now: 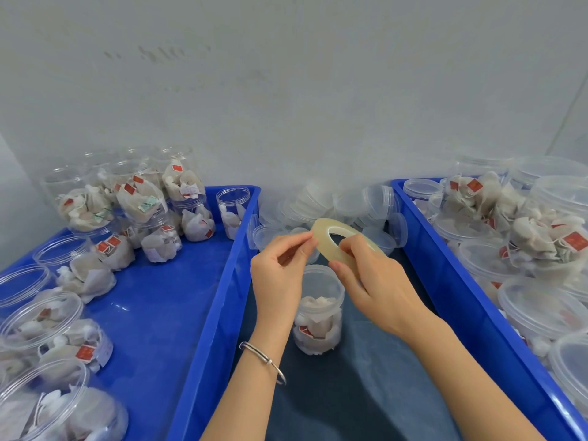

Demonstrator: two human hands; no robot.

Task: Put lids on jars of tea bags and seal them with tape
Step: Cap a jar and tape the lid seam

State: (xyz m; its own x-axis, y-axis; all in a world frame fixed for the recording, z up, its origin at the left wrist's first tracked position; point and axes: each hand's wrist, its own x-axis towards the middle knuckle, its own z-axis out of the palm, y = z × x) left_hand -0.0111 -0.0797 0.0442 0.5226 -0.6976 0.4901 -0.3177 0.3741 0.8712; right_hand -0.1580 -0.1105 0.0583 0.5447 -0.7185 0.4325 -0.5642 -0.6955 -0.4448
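Note:
A clear plastic jar (318, 316) of tea bags stands upright on the dark table between two blue trays, with a clear lid on top. Just above it my right hand (372, 281) grips a roll of yellowish clear tape (327, 232), fingers through its hole. My left hand (280, 265) pinches the roll's outer edge at its left side, at the tape's end. A silver bangle sits on my left wrist.
The left blue tray (152, 313) holds several open jars of tea bags. The right blue tray (445, 281) holds lidded jars and loose tea bags. A heap of clear lids (350, 202) lies by the white wall behind the tape.

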